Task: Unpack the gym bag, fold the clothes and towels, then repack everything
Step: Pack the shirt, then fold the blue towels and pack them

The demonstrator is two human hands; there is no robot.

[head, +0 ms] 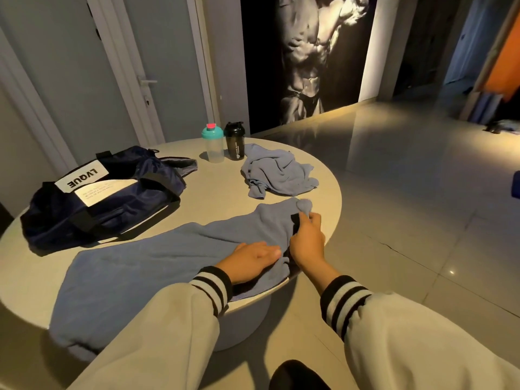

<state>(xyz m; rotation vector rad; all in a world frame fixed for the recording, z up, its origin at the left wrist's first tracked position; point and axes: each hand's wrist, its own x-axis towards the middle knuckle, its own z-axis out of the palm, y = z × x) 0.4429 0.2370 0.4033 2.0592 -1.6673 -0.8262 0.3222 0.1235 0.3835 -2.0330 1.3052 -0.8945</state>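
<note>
Round beige table (323, 175) on a glossy tiled floor, dim light. We note a navy gym bag (112, 204) at left, slumped, white label up. A blue cloth (157, 266) lies spread along the near edge, soft and matte, its near-left end hanging over the rim. Left hand (250, 260) lies flat on it, fingers straight. Right hand (308, 237) pinches its far-right corner beside a black tab. A crumpled blue garment (277, 173) lies farther off, with two shaker bottles (213, 144) behind it.

Round grey table (219, 192), pale door (168, 66), black-and-white muscle poster (309, 52), glossy tiled floor (408, 192).
</note>
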